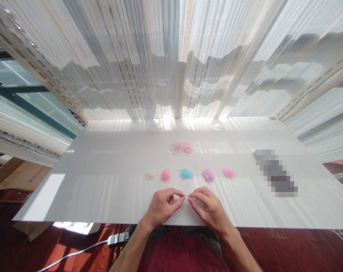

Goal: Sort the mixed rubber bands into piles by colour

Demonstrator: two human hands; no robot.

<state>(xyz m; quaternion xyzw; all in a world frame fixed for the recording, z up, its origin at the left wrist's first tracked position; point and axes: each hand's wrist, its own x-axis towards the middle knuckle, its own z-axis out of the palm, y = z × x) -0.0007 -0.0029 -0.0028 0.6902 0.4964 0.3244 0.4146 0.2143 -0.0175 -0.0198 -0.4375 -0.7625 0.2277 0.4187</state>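
Observation:
My left hand and my right hand meet near the table's front edge, thumb and index finger of each pinched together. Anything between the fingertips is too small to make out. Just beyond them lies a row of small piles of thin, short strands: yellow, coral pink, turquoise, purple and light pink. Farther back is a larger, looser pile of mixed-colour strands, mostly pink. Turquoise is the pile closest to both hands.
Two clear round containers stand at the back of the white table, against a sheer striped curtain. A blurred-out object lies at the right. On the floor at left are a cardboard box and a power strip.

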